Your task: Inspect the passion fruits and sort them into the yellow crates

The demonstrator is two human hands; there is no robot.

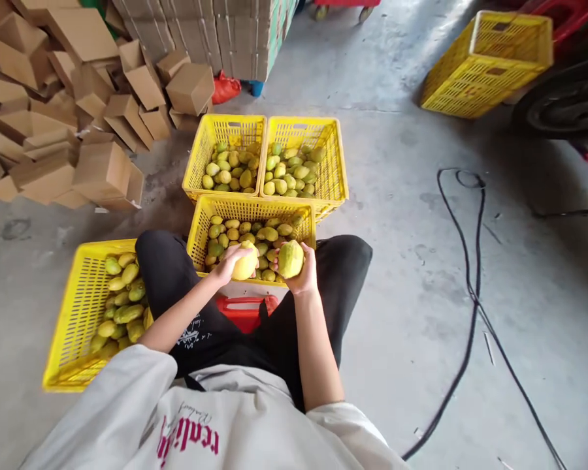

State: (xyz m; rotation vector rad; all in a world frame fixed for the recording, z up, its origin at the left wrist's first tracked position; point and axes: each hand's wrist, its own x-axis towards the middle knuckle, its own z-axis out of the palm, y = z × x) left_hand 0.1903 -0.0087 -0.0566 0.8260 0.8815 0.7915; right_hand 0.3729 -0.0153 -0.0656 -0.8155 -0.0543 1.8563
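Observation:
My left hand [228, 262] is wrapped round a yellow papaya [245, 261]. In my right hand [306, 274] sits another papaya [291, 259], yellow with greenish streaks. Both fruits are held side by side, a short gap apart, above the near edge of a yellow plastic crate [192, 238] between my knees. Inside that crate lie several green-yellow papayas [245, 228]. Some fingers are hidden behind the fruits.
Two more yellow crates [343, 160] of papayas stand just beyond. Another papaya crate [63, 326] is at my left. Folded cardboard boxes [102, 170] are heaped at the far left. A black cable [476, 261] lies on the floor; a yellow crate [465, 78] stands far right.

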